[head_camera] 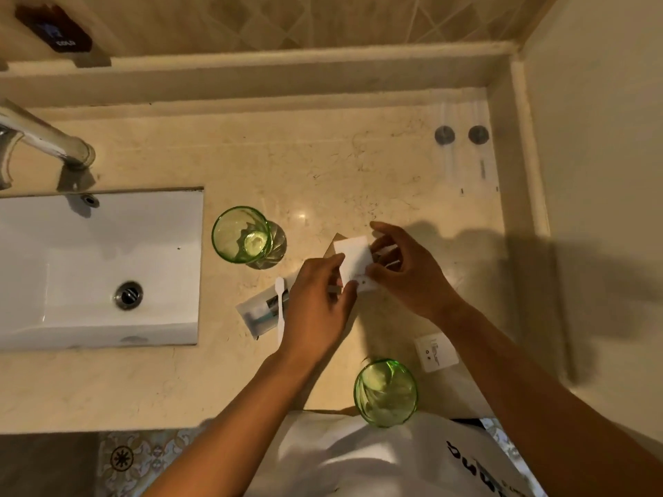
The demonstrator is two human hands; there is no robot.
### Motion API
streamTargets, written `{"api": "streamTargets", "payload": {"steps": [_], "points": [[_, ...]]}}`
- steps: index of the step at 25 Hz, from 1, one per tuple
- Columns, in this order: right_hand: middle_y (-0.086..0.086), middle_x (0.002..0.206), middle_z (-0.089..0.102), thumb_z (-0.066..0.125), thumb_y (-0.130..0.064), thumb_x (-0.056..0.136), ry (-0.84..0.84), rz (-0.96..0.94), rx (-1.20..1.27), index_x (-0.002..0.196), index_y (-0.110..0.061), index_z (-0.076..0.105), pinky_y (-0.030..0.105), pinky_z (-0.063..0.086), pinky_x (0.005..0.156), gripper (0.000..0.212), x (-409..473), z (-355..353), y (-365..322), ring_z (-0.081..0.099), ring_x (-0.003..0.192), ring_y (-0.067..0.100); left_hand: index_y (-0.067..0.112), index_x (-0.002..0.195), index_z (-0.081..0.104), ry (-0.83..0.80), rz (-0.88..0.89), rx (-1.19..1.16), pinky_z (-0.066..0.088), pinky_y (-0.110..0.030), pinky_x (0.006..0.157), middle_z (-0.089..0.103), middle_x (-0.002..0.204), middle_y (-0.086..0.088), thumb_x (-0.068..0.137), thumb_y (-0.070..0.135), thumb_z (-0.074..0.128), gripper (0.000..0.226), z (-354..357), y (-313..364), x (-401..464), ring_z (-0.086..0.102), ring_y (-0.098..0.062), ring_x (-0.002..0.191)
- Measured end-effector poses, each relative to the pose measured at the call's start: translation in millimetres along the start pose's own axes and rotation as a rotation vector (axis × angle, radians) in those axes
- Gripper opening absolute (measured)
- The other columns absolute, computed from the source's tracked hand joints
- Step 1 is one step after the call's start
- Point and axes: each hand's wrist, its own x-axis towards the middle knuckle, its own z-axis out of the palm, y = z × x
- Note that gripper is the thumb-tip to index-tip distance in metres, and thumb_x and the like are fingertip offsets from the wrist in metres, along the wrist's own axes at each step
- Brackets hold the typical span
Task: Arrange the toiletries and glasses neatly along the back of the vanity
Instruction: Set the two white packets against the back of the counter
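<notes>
1. Head view, the grasp: your left hand [315, 303] and your right hand [405, 270] meet over the middle of the table [323, 156]; between them they hold a small white sachet [353, 258] lifted off the surface; the left fingers [337, 261] pinch its near-left edge and the right fingers [373, 270] curl round its right edge, so neither hand is free.
2. Head view, the relation that matters: the back ledge [251, 91] lies straight ahead of the sachet, away from you and well apart from it; the sachet's long axis runs roughly away from you, tilted a little to the left; both hands are equally near it, though the right hand looks to sit closer to the open back-right stretch.
3. Head view, what the right hand also carries: thin white sticks show behind its fingers, too blurred to name.
4. Head view, the count: two green glasses, one green glass [242, 234] upright just right of the sink [107, 217], the other near-edge glass [385, 391] upright by your body; one clear toothbrush packet [256, 312] with a white toothbrush [280, 310] across it, partly under your left hand; one flat white sachet [436, 352] near the front glass; two round grey caps [461, 135] lying in clear wrapping at the back right.
5. Judgement: only the capped pair sits near the back; everything else remains to be moved there.
</notes>
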Motion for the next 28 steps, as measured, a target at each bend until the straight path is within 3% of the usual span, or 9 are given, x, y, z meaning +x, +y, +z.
{"api": "streamTargets", "payload": {"steps": [4,5,7,9,12,15,21,23,28], "points": [[-0.006,0.126,0.054,0.083,-0.023,0.078,0.033,0.003,0.089,0.148,-0.028,0.037,0.018,0.056,0.081,0.084,16,-9,3,0.061,0.106,0.010,0.020,0.127,0.065,-0.026,0.055,0.058,0.051,-0.027,0.084,0.062,0.110,0.002,0.089,0.024,0.069,0.038,6,13,38,0.063,-0.020,0.097],[-0.005,0.129,0.054,0.084,-0.022,0.076,0.071,0.027,0.131,0.146,-0.027,0.040,0.020,0.057,0.082,0.083,26,-14,8,0.061,0.108,0.011,0.022,0.125,0.065,-0.047,0.085,0.065,0.050,-0.024,0.082,0.059,0.107,0.007,0.087,0.024,0.067,0.038,15,16,56,0.063,-0.020,0.096],[-0.004,0.130,0.057,0.085,-0.019,0.074,0.123,0.048,0.175,0.140,-0.028,0.048,0.024,0.059,0.081,0.076,36,-13,10,0.063,0.109,0.013,0.024,0.125,0.065,-0.037,0.088,0.050,0.041,-0.002,0.078,0.058,0.107,0.009,0.085,0.022,0.066,0.040,18,20,73,0.062,-0.011,0.091],[-0.003,0.128,0.061,0.085,-0.014,0.074,0.252,0.055,0.220,0.128,-0.030,0.055,0.017,0.057,0.077,0.064,61,-24,17,0.064,0.109,0.010,0.022,0.125,0.067,-0.076,0.091,0.045,0.037,0.005,0.075,0.065,0.113,0.001,0.085,0.020,0.067,0.040,32,27,109,0.062,-0.009,0.091],[-0.006,0.128,0.060,0.083,-0.011,0.078,0.355,0.054,0.264,0.116,-0.042,0.055,0.012,0.056,0.077,0.057,95,-38,19,0.064,0.111,0.006,0.022,0.122,0.070,-0.140,0.136,0.058,0.052,-0.013,0.079,0.069,0.115,-0.001,0.087,0.019,0.066,0.035,47,37,154,0.065,-0.015,0.095],[-0.008,0.128,0.059,0.082,-0.011,0.080,0.452,0.029,0.145,0.119,-0.038,0.055,0.005,0.052,0.078,0.055,131,-52,25,0.063,0.111,0.007,0.016,0.115,0.071,-0.178,0.174,0.059,0.057,-0.043,0.081,0.069,0.109,-0.004,0.088,0.017,0.066,0.028,61,44,199,0.064,-0.022,0.094],[-0.001,0.137,0.055,0.076,-0.009,0.084,0.523,-0.094,-0.291,0.131,-0.020,0.057,-0.006,0.034,0.081,0.053,194,-76,31,0.053,0.123,0.016,0.013,0.115,0.071,-0.110,0.209,0.090,0.052,-0.040,0.084,0.068,0.107,-0.004,0.085,0.011,0.067,0.030,79,53,262,0.061,-0.022,0.092],[-0.001,0.140,0.055,0.074,-0.014,0.086,0.519,-0.082,-0.359,0.135,-0.020,0.055,-0.004,0.029,0.085,0.052,209,-80,32,0.049,0.126,0.016,0.014,0.117,0.070,-0.070,0.212,0.090,0.050,-0.035,0.085,0.069,0.111,-0.003,0.086,0.011,0.067,0.031,84,52,274,0.062,-0.022,0.094],[0.000,0.145,0.052,0.070,-0.020,0.091,0.548,-0.016,-0.409,0.141,-0.020,0.050,0.022,0.037,0.105,0.054,225,-87,31,0.043,0.132,0.019,0.017,0.124,0.069,-0.055,0.242,0.071,0.050,-0.036,0.089,0.069,0.120,-0.002,0.089,0.017,0.068,0.035,93,55,294,0.062,-0.024,0.100]]}}
